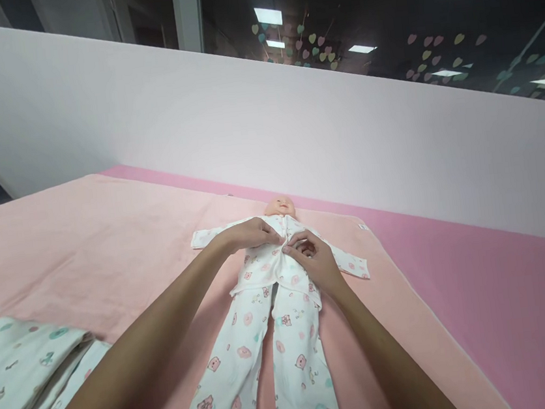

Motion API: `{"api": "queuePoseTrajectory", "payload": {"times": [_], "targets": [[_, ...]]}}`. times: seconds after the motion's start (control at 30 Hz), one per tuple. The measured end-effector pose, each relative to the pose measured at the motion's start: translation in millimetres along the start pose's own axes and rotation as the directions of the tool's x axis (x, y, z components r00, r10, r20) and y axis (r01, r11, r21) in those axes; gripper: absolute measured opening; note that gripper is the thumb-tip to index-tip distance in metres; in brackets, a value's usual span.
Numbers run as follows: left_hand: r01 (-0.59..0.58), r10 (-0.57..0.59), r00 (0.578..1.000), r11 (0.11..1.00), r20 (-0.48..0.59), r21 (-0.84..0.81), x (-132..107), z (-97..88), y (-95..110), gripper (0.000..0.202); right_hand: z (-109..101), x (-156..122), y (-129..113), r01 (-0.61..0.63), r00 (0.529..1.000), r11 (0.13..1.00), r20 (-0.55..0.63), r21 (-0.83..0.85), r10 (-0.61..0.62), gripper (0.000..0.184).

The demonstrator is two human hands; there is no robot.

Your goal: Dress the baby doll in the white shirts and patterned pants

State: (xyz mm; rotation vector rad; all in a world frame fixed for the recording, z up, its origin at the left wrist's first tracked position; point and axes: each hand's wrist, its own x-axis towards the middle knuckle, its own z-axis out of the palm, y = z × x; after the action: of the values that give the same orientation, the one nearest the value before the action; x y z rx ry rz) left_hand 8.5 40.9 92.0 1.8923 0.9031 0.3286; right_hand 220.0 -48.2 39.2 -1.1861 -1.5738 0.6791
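A baby doll lies on its back, its head point(280, 206) toward the wall. It wears a white printed top point(260, 268) with long sleeves stretched out to both sides, and matching trousers point(299, 352) whose legs point toward me. At the chest, my left hand point(258, 232) pinches the left side of the top's front edge. Close beside it, my right hand point(315, 255) pinches the front opening with bent fingers. Both sets of fingertips nearly meet at the middle of the top. Whatever fastener lies there is hidden under the fingers.
Folded white printed cloth point(22, 384) lies at the lower left. Under the doll is a pink blanket point(124, 247) on a darker pink surface point(482, 279). A low white wall point(293, 130) runs along the back, with dark glass point(379, 15) above it.
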Motion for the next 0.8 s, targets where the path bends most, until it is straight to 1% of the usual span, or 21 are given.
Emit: {"api": "queuePoseTrajectory", "payload": {"times": [0.13, 0.27, 0.43, 0.63, 0.7, 0.8], "targets": [[-0.003, 0.003, 1.000, 1.000, 0.000, -0.009, 0.2, 0.7, 0.8, 0.046, -2.0, 1.9, 4.3, -0.060, 0.998, 0.996, -0.006, 0.061, 0.060, 0.033], [0.018, -0.018, 0.999, 1.000, -0.031, 0.010, 3.9, 1.1, -3.2, 0.042, 1.2, 1.6, 4.8, -0.104, 0.994, 0.993, -0.039, 0.062, 0.106, 0.037], [0.047, -0.045, 0.997, 0.998, -0.059, 0.040, 8.5, 0.2, -9.6, 0.036, 9.9, -2.0, -1.4, -0.106, 0.985, 0.990, -0.127, 0.091, 0.117, 0.036], [0.050, -0.047, 0.997, 0.997, -0.062, 0.057, 7.6, 0.6, -8.0, 0.026, 13.0, -1.9, -2.6, -0.094, 0.984, 0.995, -0.151, 0.038, 0.099, 0.039], [0.036, -0.033, 0.998, 0.998, -0.050, 0.046, 4.6, 1.5, -4.2, 0.028, 13.6, -1.3, -2.1, -0.083, 0.986, 0.997, -0.144, 0.013, 0.083, 0.040], [0.024, -0.023, 0.999, 0.999, -0.048, 0.028, -0.5, 4.6, 2.9, 0.041, 15.5, -1.1, -3.0, -0.067, 0.989, 0.997, -0.135, -0.037, 0.061, 0.040]]}}
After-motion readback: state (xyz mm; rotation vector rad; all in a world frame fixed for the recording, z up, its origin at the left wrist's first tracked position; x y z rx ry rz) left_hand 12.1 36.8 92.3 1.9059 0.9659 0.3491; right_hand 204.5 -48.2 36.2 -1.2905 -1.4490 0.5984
